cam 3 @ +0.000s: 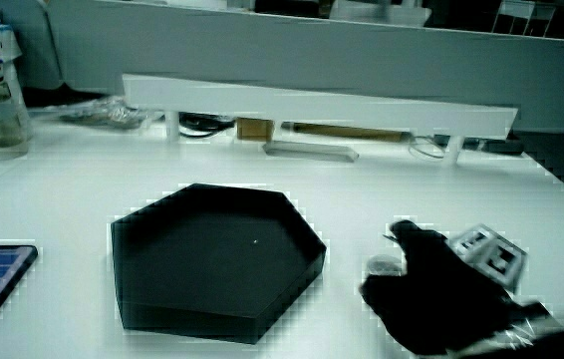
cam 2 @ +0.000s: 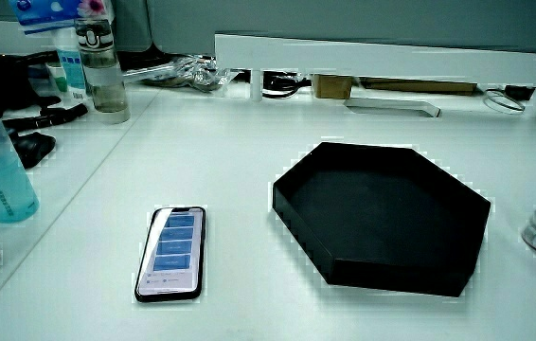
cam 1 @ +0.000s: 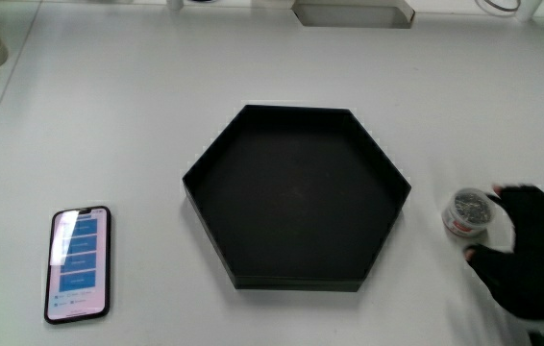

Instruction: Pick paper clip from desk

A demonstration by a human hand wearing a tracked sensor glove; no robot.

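Reaching with fingers spread and holding nothing, the black-gloved hand [cam 1: 527,255] touches the small round clear tub of paper clips [cam 1: 469,212], which stands beside the black hexagonal tray [cam 1: 387,173], between tray and hand.

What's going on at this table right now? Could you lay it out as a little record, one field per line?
Hand: gloved hand beside the hexagonal tray, fingers around a small round container
Container: small round container of what look like paper clips, on the table
Tray: black hexagonal tray, nothing visible in it
Phone: phone, screen lit, flat on the table beside the tray
Table: white table
Task state: nothing lifted yet
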